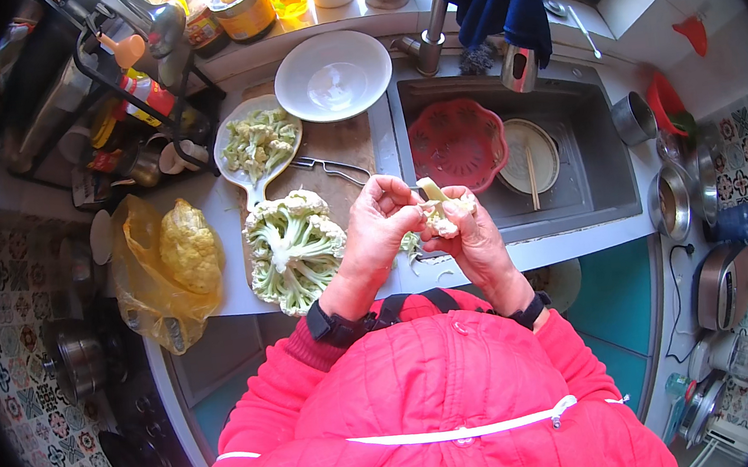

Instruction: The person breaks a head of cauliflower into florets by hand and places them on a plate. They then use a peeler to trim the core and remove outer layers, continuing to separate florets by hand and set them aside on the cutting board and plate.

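My right hand (485, 249) holds a small cauliflower floret (442, 219), its pale cut stem pointing up. From the other side, the thumb and fingertips of my left hand (380, 226) pinch at the floret's stem; a thin sliver shows there, partly hidden by the fingers. A large cut cauliflower head (297, 248) lies stem side up at the front of the wooden cutting board (347, 137), left of my left hand. Pale green trimmings (410, 243) lie beneath my hands at the counter edge. Behind the head, a white handled dish (256, 190) holds many cauliflower pieces (259, 139).
On the board rest a white bowl (334, 77) and a thin metal kitchen tool (333, 167). A yellow plastic bag (137, 258) with another cauliflower (189, 246) stands left. The sink (587, 143) holds a red scalloped basin (457, 143), a plate (515, 174) and chopsticks (532, 179).
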Available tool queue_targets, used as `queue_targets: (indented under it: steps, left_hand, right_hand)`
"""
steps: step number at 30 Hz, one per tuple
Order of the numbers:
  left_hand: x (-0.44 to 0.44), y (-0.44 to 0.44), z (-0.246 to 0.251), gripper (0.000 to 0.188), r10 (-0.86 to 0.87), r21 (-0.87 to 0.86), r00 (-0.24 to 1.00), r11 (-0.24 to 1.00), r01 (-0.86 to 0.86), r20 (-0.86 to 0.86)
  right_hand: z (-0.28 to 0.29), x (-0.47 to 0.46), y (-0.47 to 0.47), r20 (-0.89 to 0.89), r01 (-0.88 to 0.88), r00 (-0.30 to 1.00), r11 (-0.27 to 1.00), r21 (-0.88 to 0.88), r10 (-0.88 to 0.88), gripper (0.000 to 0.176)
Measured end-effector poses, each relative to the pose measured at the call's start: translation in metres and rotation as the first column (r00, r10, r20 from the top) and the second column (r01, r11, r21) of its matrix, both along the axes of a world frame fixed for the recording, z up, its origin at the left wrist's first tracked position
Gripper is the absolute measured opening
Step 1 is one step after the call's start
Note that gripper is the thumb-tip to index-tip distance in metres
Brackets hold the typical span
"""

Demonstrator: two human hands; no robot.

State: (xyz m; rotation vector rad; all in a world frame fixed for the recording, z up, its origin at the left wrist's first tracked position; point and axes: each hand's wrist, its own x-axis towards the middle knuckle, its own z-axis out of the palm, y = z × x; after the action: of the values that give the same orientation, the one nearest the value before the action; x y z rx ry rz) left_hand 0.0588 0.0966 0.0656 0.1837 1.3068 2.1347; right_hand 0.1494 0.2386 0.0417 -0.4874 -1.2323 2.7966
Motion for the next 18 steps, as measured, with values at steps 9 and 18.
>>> queue_targets:
  steps: [9, 18]
  left_hand:
    - [-0.011, -0.012, -0.004, 0.013, -0.045, -0.182, 0.967, 0.983, -0.001, -0.25]
    - [-0.021, 0.002, -0.071, 0.018, -0.618, -0.812, 0.545, 0.531, -0.242, -0.567]
  right_hand:
    - [-0.022, 0.009, 0.03, 0.011, -0.008, 1.0, 0.944, -0.329, 0.013, 0.042]
    - [-0.011, 0.008, 0.029, 0.132, -0.11, 0.98, 0.953, -0.282, 0.152, 0.046]
